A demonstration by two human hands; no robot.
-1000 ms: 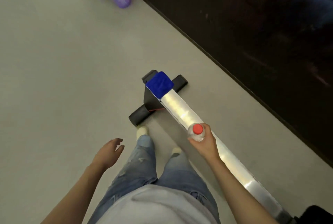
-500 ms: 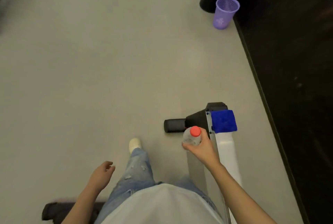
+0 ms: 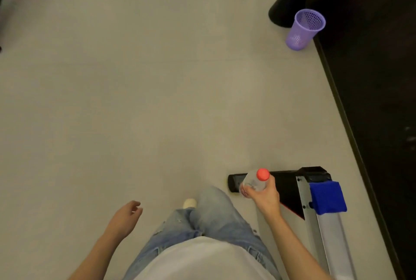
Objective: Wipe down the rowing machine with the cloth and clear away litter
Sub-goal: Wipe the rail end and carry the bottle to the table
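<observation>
Pale, near-white T-shirt (image 3: 202,261), plain, loose over waist. Light-blue jeans (image 3: 216,214), faded wash, distressed: frayed nicks and scuffs on thighs. Cream shoe (image 3: 189,202), toe showing past jeans hem. Left hand (image 3: 126,219), right hand (image 3: 263,196) bare; forearms (image 3: 290,241) bare right down to frame edge.

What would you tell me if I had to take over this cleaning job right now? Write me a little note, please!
Right hand: grips the clear bottle with the red cap, held up beside the machine's foot.
Left hand: open, holding nothing.
Blue cloth: draped over the end of the rowing machine rail, with nobody touching it.
Purple basket: on the floor, ahead and to the right.
Done: the bottle is picked up.
Left: probably drop the bottle in the basket, then take the cloth. The picture does not show whether wiping is finished.
</observation>
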